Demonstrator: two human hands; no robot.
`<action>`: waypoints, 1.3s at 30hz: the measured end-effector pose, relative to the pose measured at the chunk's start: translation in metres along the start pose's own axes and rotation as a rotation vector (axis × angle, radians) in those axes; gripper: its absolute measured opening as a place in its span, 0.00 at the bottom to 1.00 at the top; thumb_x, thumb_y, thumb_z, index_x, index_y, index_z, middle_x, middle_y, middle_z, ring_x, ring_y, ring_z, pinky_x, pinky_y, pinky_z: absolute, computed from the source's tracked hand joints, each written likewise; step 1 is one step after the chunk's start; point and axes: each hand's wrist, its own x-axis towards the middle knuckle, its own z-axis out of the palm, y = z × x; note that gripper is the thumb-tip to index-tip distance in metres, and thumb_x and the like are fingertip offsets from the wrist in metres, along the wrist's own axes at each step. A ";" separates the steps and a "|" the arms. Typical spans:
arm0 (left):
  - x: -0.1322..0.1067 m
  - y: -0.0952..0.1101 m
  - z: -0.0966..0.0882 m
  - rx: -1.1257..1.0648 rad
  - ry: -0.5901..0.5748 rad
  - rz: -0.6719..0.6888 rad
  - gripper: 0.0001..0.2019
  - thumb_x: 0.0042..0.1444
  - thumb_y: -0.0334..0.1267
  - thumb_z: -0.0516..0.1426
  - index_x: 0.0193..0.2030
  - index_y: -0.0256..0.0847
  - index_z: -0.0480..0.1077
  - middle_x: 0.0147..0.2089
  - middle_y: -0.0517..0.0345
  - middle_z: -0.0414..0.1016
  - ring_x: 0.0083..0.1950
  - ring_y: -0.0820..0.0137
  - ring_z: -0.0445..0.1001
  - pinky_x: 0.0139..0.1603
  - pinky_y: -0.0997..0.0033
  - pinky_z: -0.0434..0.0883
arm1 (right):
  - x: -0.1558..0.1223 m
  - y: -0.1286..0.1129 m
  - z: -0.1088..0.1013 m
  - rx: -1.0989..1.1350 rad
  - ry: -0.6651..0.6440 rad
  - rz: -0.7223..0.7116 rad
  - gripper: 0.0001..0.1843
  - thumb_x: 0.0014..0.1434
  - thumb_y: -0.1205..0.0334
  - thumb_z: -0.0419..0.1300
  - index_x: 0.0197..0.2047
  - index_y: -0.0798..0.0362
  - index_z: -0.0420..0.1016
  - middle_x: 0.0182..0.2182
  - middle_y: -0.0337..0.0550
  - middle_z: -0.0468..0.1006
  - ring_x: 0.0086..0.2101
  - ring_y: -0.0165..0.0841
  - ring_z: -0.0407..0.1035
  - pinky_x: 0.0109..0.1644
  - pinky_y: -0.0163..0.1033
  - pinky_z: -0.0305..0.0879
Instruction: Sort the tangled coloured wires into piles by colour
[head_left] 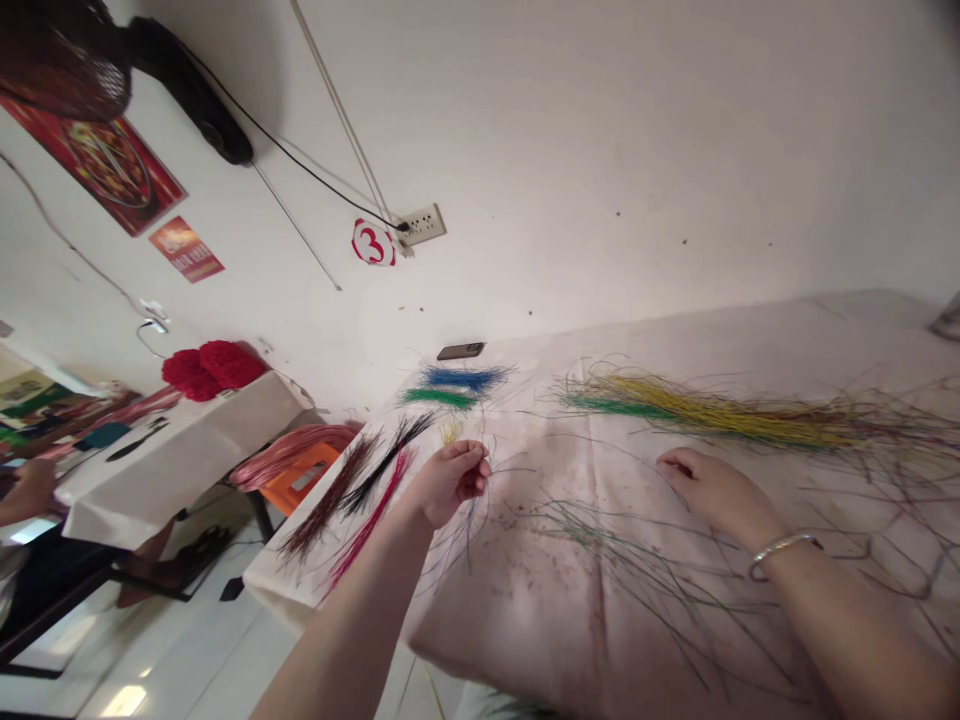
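Observation:
My left hand (448, 482) is raised above the cloth-covered table (600, 640), pinching a few thin fibre strands that hang below it. Near it lie bundles of dark red strands (328, 508), black strands (386, 465) and bright red strands (371, 515). A small pale yellow tuft (451, 432) sits just beyond my fingers. My right hand (712, 490), wearing a silver bangle (784, 552), rests among loose thin strands, holding nothing I can see. Beyond it stretches a long yellow and green bundle (712, 415). Blue strands (461, 378) and green strands (439, 398) lie farther up.
A phone (460, 351) lies at the table's far edge under a white wall with a socket (421, 225). To the left stand a second white-covered table (180, 465) with red pompoms (210, 367), an orange stool (300, 480), and a co-worker's hand (30, 490).

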 end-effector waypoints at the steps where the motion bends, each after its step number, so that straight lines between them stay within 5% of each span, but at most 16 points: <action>1: -0.001 0.000 0.000 -0.004 0.006 0.000 0.16 0.47 0.47 0.62 0.33 0.38 0.64 0.26 0.59 0.70 0.22 0.77 0.66 0.24 0.76 0.64 | 0.000 0.000 0.000 0.000 0.002 -0.002 0.15 0.59 0.53 0.50 0.38 0.48 0.75 0.39 0.44 0.80 0.38 0.39 0.73 0.38 0.40 0.63; 6: -0.001 0.001 -0.030 0.070 0.201 0.072 0.17 0.46 0.50 0.62 0.34 0.39 0.65 0.27 0.60 0.71 0.23 0.77 0.66 0.25 0.77 0.63 | 0.000 0.000 0.000 0.004 -0.012 0.000 0.15 0.59 0.53 0.50 0.39 0.48 0.75 0.40 0.44 0.80 0.39 0.39 0.73 0.39 0.40 0.63; 11: -0.004 0.002 -0.109 0.282 0.591 0.122 0.18 0.44 0.52 0.60 0.33 0.39 0.66 0.25 0.63 0.69 0.21 0.77 0.62 0.22 0.77 0.58 | -0.002 -0.003 -0.001 0.004 0.014 0.007 0.15 0.59 0.53 0.50 0.39 0.48 0.75 0.40 0.44 0.80 0.38 0.39 0.73 0.38 0.40 0.63; 15: -0.024 -0.003 -0.174 0.550 0.830 0.010 0.13 0.47 0.48 0.57 0.30 0.39 0.69 0.23 0.59 0.68 0.23 0.70 0.64 0.24 0.73 0.59 | -0.001 0.001 0.002 0.000 0.010 -0.017 0.15 0.59 0.53 0.50 0.39 0.48 0.75 0.40 0.45 0.80 0.39 0.40 0.73 0.40 0.41 0.64; 19: -0.047 -0.019 -0.214 0.829 0.897 -0.146 0.08 0.45 0.43 0.59 0.26 0.40 0.72 0.23 0.55 0.71 0.30 0.61 0.70 0.28 0.70 0.60 | 0.004 0.013 0.006 0.008 0.001 -0.030 0.15 0.59 0.50 0.51 0.39 0.46 0.75 0.42 0.47 0.80 0.41 0.43 0.73 0.41 0.45 0.65; 23: -0.054 -0.039 -0.228 0.997 0.894 -0.268 0.07 0.44 0.41 0.60 0.26 0.39 0.73 0.27 0.51 0.75 0.36 0.57 0.74 0.34 0.68 0.63 | 0.009 0.024 0.009 0.011 0.008 -0.043 0.12 0.57 0.52 0.54 0.37 0.46 0.76 0.43 0.53 0.79 0.42 0.45 0.73 0.41 0.46 0.65; 27: -0.051 -0.045 -0.223 1.100 0.921 -0.255 0.14 0.48 0.45 0.59 0.38 0.39 0.75 0.41 0.46 0.77 0.44 0.54 0.73 0.40 0.65 0.65 | 0.009 0.027 0.011 0.031 0.022 -0.055 0.10 0.56 0.53 0.56 0.36 0.45 0.76 0.43 0.52 0.79 0.42 0.45 0.73 0.43 0.46 0.65; 31: -0.040 -0.031 -0.192 1.156 0.914 -0.118 0.19 0.55 0.47 0.54 0.48 0.38 0.71 0.49 0.45 0.74 0.50 0.55 0.71 0.45 0.65 0.65 | 0.003 0.020 0.009 0.017 0.039 -0.046 0.13 0.58 0.52 0.53 0.38 0.47 0.75 0.42 0.51 0.80 0.42 0.45 0.73 0.42 0.46 0.65; 34: -0.030 -0.015 -0.144 1.148 0.794 0.098 0.15 0.56 0.46 0.53 0.44 0.41 0.73 0.43 0.53 0.77 0.43 0.61 0.73 0.41 0.69 0.65 | -0.003 0.007 0.004 -0.016 0.031 -0.020 0.15 0.59 0.51 0.51 0.40 0.48 0.75 0.41 0.47 0.80 0.42 0.42 0.73 0.42 0.44 0.65; 39: -0.023 0.002 -0.035 1.035 0.341 0.441 0.11 0.58 0.43 0.52 0.33 0.42 0.74 0.33 0.59 0.76 0.35 0.67 0.72 0.37 0.72 0.64 | -0.009 -0.013 -0.001 -0.063 -0.011 0.045 0.14 0.57 0.56 0.55 0.42 0.51 0.75 0.38 0.43 0.81 0.38 0.37 0.73 0.38 0.38 0.63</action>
